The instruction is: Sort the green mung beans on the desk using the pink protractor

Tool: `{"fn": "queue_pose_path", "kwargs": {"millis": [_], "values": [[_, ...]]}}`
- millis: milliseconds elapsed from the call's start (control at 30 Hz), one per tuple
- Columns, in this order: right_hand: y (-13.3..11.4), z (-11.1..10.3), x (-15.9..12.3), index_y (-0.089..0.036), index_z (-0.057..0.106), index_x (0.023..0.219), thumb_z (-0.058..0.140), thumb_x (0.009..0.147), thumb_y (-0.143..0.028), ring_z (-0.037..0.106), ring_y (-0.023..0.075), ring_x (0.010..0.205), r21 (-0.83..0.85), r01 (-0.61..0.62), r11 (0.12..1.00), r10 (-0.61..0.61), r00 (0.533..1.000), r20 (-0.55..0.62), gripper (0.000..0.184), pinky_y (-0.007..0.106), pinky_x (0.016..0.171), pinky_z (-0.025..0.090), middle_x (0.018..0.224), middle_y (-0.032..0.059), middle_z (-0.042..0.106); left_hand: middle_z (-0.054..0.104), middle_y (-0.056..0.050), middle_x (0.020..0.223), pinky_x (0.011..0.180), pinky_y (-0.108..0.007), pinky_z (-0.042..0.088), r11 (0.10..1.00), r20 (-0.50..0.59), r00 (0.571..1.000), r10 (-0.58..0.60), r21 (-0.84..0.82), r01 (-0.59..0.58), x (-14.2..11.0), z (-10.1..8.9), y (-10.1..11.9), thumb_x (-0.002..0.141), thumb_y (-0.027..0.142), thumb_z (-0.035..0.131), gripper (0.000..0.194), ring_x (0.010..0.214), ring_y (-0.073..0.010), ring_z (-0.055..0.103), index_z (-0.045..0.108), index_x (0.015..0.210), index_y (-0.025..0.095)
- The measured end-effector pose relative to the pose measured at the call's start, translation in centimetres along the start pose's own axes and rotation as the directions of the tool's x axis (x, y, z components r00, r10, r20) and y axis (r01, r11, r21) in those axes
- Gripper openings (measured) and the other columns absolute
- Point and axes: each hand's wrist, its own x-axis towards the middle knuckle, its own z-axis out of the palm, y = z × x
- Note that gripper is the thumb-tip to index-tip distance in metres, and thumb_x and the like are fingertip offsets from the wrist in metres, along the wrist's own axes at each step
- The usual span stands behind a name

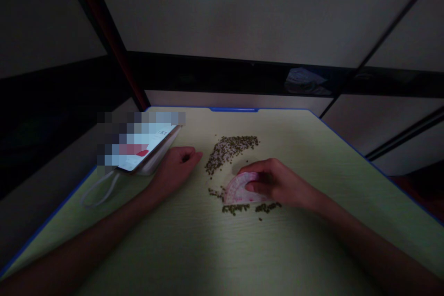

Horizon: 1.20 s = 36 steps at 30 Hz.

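Observation:
My right hand (274,182) grips a clear protractor with pinkish-red markings (239,187) between thumb and fingers. Its straight edge faces me, close to the tabletop. Along that edge lie small dark greenish grains (236,209), probably mung beans, in two short clusters, and a few more sit at its left end. Beyond the protractor spreads a larger curved pile of the same grains (231,148). My left hand (178,164) rests on the table left of the pile, fingers curled into a loose fist with the thumb forward; nothing shows in it.
A phone with a lit screen (138,148), partly pixelated, leans on a white stand or power bank at the left, with a white cable loop (99,189) beside it. The pale wood-grain table (194,249) has a blue rim. Cabinet panels (236,14) rise behind it.

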Motion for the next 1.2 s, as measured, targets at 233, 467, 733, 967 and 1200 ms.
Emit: {"fn": "queue_pose_path", "kwargs": {"millis": [233,467,733,967,1200], "values": [[-0.5,0.5,-0.1,-0.012,0.064,0.088,0.050,0.075,-0.009,0.052,0.0116,0.066,-0.034,0.117,0.993,-0.114,0.990,0.085,0.019,0.019,0.058,0.040,0.074,0.0025,0.061,0.027,0.006,0.045,0.044,-0.023,0.023,1.000,-0.001,1.000,0.002,0.010,-0.002,0.1,0.0,-0.1,0.069,0.035,0.043,0.033,0.045,-0.0078,0.028,0.028,0.044,0.019],[-0.9,0.7,-0.1,-0.010,0.062,0.087,0.049,0.076,-0.005,0.050,0.0095,0.063,-0.022,0.200,0.980,-0.194,0.967,0.166,0.017,0.017,0.056,0.039,0.070,0.0005,0.057,0.025,0.006,0.045,0.044,-0.023,0.023,1.000,-0.011,1.000,0.011,0.017,-0.011,0.1,0.0,-0.2,0.069,0.035,0.044,0.034,0.045,-0.0081,0.028,0.027,0.044,0.020],[-1.1,0.6,-0.4,-0.010,0.060,0.087,0.050,0.076,-0.004,0.052,0.0093,0.067,-0.036,0.312,0.950,-0.291,0.918,0.268,0.016,0.017,0.061,0.039,0.075,0.0011,0.057,0.026,0.006,0.045,0.045,-0.023,0.024,1.000,-0.008,1.000,0.011,0.015,-0.011,0.1,0.0,-0.2,0.070,0.034,0.044,0.034,0.046,-0.0082,0.028,0.028,0.044,0.019],[-1.6,0.5,-0.6,-0.010,0.061,0.085,0.050,0.075,-0.002,0.053,0.0104,0.073,0.018,0.348,0.937,-0.330,0.870,0.366,0.016,0.019,0.066,0.040,0.077,0.0019,0.059,0.026,0.006,0.045,0.045,-0.023,0.024,1.000,-0.005,1.000,0.026,0.016,-0.026,0.1,-0.1,-0.2,0.070,0.034,0.043,0.034,0.046,-0.0083,0.028,0.028,0.044,0.019],[-1.3,0.4,-0.6,-0.010,0.063,0.091,0.052,0.076,-0.007,0.054,0.0108,0.068,0.055,0.206,0.977,-0.213,0.954,0.210,0.019,0.020,0.061,0.043,0.075,0.0019,0.061,0.028,0.006,0.044,0.044,-0.023,0.023,1.000,-0.009,1.000,0.003,0.015,-0.003,0.0,-0.1,0.1,0.067,0.035,0.045,0.033,0.045,-0.0086,0.029,0.030,0.043,0.019]]}}
